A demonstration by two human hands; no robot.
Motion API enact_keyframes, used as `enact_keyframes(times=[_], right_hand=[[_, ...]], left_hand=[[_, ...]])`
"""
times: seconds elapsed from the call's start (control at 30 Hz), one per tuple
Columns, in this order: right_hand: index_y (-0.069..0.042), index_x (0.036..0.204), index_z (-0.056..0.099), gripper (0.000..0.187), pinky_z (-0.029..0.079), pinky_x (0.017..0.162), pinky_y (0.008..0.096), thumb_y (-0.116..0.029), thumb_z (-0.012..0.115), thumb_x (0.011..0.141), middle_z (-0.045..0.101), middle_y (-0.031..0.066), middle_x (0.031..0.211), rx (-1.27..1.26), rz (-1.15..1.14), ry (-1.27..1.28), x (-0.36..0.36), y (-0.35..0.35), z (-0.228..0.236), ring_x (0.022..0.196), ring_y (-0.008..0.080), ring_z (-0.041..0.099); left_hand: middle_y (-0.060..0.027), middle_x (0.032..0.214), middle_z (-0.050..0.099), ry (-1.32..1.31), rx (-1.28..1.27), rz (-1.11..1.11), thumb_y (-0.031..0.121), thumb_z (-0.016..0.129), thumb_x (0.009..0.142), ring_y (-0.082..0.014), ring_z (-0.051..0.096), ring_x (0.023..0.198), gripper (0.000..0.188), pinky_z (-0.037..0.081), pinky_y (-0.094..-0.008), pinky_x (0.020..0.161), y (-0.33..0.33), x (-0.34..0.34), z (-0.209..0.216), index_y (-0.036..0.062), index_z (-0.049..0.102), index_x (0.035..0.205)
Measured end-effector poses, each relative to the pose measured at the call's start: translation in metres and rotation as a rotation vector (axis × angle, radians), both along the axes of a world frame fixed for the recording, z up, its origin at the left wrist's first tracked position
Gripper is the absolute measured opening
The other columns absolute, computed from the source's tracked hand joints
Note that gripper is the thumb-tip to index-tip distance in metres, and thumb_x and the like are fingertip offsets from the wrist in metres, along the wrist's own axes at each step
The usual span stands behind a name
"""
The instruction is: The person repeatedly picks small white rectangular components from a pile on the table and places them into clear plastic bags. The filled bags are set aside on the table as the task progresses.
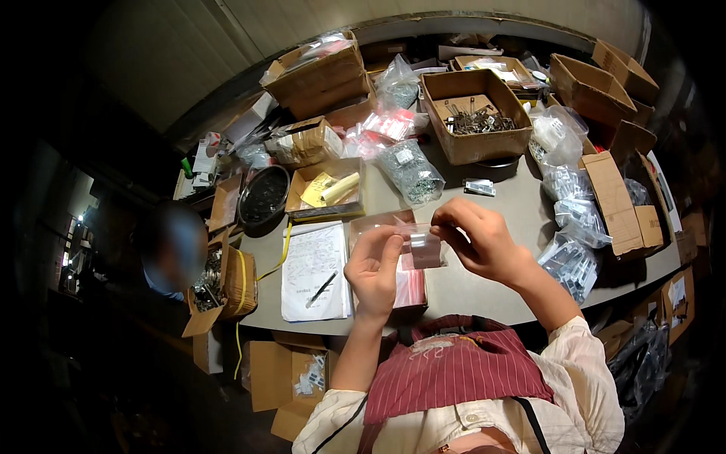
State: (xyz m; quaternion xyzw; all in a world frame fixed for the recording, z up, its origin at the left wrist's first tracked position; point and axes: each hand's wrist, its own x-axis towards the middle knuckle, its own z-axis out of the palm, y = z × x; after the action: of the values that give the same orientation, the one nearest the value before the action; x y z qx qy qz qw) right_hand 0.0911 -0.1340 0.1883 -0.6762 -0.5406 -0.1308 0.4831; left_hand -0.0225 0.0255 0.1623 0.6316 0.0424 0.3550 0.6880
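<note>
A small clear plastic bag is stretched between my two hands above the table. My left hand pinches its left upper corner between thumb and fingers. On the other side, the bent fingers of my right hand grip the top right edge. I cannot make out anything inside the bag. Under it stands a small carton with a stack of reddish-edged bags, partly hidden by my left hand. Beyond my right hand, a small packed metal part lies on the grey table.
Papers with a pen lie left. A carton of metal parts, a bulging bag and a black bowl stand farther back. Filled bags line the right edge. A person is at the left.
</note>
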Motion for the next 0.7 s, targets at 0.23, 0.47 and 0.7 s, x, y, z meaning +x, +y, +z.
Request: enact_keyframes(times=[0.23, 0.47, 0.7], right_hand=[[0.001, 0.102, 0.059, 0.017, 0.05, 0.075, 0.0394, -0.004, 0.069, 0.089, 0.061, 0.0151, 0.094, -0.031, 0.037, 0.065, -0.011, 0.014, 0.0, 0.087, 0.0309, 0.062], [-0.002, 0.098, 0.058, 0.021, 0.046, 0.081, 0.0408, -0.003, 0.069, 0.081, 0.059, 0.0128, 0.092, -0.157, 0.145, -0.149, -0.02, 0.035, -0.018, 0.088, 0.0328, 0.057], [-0.005, 0.084, 0.053, 0.024, 0.048, 0.082, 0.0399, -0.001, 0.066, 0.064, 0.053, 0.0082, 0.079, -0.05, 0.229, -0.312, -0.041, 0.083, -0.044, 0.074, 0.0278, 0.054]], left_hand=[[-0.0095, 0.085, 0.069, 0.025, 0.585, 0.136, -0.001, 0.062, 0.089, -0.0157, 0.067, 0.077, 0.005, 0.052, -0.0276, 0.07, 0.012, -0.005, -0.004, -0.0029, 0.065, 0.093], [-0.0115, 0.081, 0.068, 0.06, 0.652, 0.23, -0.002, 0.063, 0.086, -0.0182, 0.068, 0.072, 0.005, 0.052, -0.0289, 0.067, 0.018, -0.028, -0.007, -0.0019, 0.065, 0.091], [-0.0071, 0.079, 0.07, 0.186, 0.282, 0.317, -0.002, 0.063, 0.088, -0.0142, 0.066, 0.072, 0.002, 0.053, -0.0282, 0.07, 0.059, -0.085, -0.03, -0.0021, 0.064, 0.09]])
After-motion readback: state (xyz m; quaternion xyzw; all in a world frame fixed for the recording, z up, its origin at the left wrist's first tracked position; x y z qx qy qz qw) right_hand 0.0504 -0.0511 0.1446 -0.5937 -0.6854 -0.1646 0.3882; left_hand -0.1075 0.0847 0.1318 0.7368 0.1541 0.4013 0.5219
